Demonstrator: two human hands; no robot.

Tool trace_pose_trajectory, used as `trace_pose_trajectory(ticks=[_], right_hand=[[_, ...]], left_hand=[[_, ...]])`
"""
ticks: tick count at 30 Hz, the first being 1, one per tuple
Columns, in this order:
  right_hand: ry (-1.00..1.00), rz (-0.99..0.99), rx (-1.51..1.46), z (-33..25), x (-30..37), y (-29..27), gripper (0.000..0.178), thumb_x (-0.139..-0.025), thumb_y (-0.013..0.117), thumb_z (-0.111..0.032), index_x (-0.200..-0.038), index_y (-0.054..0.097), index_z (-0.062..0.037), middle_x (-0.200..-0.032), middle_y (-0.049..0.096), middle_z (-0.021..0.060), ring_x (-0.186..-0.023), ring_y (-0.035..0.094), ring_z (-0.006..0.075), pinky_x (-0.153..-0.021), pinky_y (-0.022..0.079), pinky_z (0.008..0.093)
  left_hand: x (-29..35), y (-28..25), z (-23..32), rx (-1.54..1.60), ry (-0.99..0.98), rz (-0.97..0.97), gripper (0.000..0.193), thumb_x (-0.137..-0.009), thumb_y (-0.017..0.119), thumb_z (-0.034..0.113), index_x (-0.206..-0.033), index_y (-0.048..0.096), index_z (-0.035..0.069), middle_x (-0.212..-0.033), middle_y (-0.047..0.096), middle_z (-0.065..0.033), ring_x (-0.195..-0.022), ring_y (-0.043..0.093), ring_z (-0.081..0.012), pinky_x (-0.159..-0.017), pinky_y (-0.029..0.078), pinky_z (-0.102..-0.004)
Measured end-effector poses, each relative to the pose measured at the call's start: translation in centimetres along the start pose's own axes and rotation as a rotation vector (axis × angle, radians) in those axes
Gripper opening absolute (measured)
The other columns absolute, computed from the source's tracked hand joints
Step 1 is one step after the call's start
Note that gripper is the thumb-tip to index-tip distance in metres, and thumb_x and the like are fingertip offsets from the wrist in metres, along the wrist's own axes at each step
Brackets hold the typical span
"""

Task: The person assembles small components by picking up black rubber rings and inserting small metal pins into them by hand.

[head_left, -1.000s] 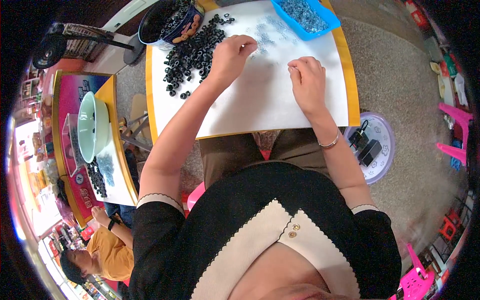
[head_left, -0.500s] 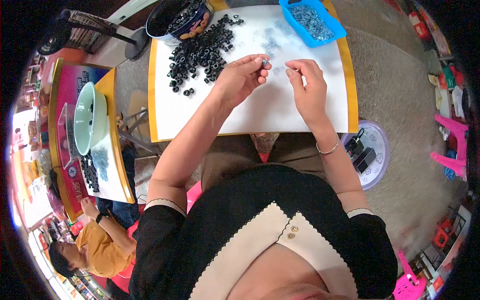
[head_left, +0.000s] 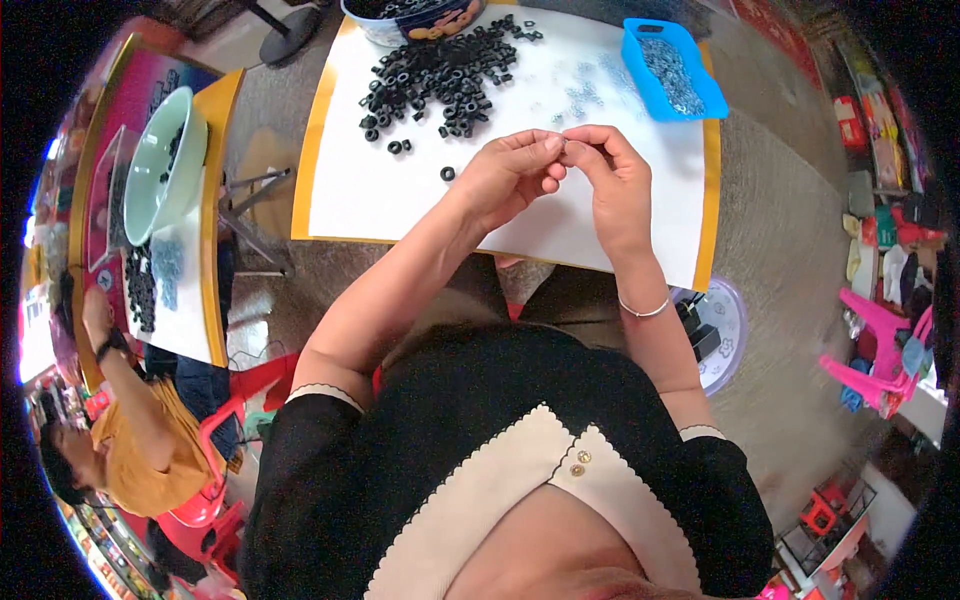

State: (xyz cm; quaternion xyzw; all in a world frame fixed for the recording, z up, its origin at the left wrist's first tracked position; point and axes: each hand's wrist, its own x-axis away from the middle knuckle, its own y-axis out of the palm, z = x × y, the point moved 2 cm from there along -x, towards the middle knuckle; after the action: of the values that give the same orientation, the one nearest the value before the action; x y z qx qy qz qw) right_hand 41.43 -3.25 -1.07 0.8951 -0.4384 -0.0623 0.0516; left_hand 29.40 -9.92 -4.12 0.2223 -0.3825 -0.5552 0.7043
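Note:
Over the white-topped table (head_left: 370, 205) my left hand (head_left: 515, 175) and my right hand (head_left: 615, 172) meet at the fingertips. Each is closed in a pinch, thumb against fingers. Whatever tiny piece lies between them is mostly hidden by the fingers. Beyond my left hand spreads a heap of small black rings (head_left: 440, 80). One loose black ring (head_left: 447, 174) lies beside my left wrist. Small clear pieces (head_left: 585, 92) are scattered on the white surface beyond my right hand. At the far right corner, a blue plastic tray (head_left: 645, 80) holds many more of them.
A patterned tub (head_left: 385, 32) with black pieces stands at the table's far edge. Right of the table is a lilac-rimmed round container (head_left: 735, 340) with black objects. At a second table on the left, with a pale green basin (head_left: 160, 200), sits a person in yellow (head_left: 145, 430).
My hands were apart, with a small shiny piece at my left fingertips; now their fingertips touch. The view has shifted. A lone black ring now shows by my left wrist.

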Motion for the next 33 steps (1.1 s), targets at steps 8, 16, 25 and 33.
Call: trace_pose_trajectory(ticks=[8,16,25,33], right_hand=[[0.006,-0.015,0.019,0.4,0.2,1.4,0.011,-0.089,0.055,-0.007,-0.097,0.058,0.0004,-0.082,0.06,0.0033,-0.076,0.055,0.0102,-0.071,0.046,0.0243],[-0.033,-0.076,0.587,-0.4,0.2,1.6,0.017,-0.092,0.053,-0.017,-0.09,0.056,0.0,-0.078,0.058,0.0041,-0.07,0.05,0.0088,-0.064,0.044,0.0243],[-0.234,-0.044,0.56,0.2,0.2,1.4,0.013,-0.09,0.055,-0.013,-0.092,0.055,-0.0004,-0.079,0.06,0.0086,-0.072,0.056,0.0161,-0.065,0.046,0.0287],[-0.104,-0.013,0.332,-0.4,0.2,1.3,0.019,-0.093,0.052,-0.02,-0.09,0.054,-0.0012,-0.073,0.055,0.0041,-0.067,0.05,0.0096,-0.06,0.043,0.0246]], left_hand=[[1.0,-0.9,0.1,-0.07,0.116,0.066,0.02,-0.091,0.057,0.021,-0.094,0.056,0.002,-0.082,0.061,-0.0055,-0.065,0.054,-0.0102,-0.057,0.044,-0.022],[1.9,-0.6,0.6,-0.229,0.148,0.134,0.017,-0.09,0.06,0.017,-0.089,0.058,0.0,-0.077,0.061,-0.0057,-0.063,0.055,-0.0106,-0.055,0.046,-0.022],[2.3,0.1,0.6,-0.04,0.128,0.122,0.019,-0.09,0.058,0.017,-0.098,0.058,0.0,-0.085,0.061,-0.0057,-0.07,0.055,-0.0109,-0.062,0.047,-0.022],[2.6,1.1,1.0,-0.171,0.31,0.106,0.016,-0.087,0.062,0.011,-0.097,0.061,-0.002,-0.083,0.062,-0.0062,-0.07,0.057,-0.0116,-0.063,0.048,-0.0234]])
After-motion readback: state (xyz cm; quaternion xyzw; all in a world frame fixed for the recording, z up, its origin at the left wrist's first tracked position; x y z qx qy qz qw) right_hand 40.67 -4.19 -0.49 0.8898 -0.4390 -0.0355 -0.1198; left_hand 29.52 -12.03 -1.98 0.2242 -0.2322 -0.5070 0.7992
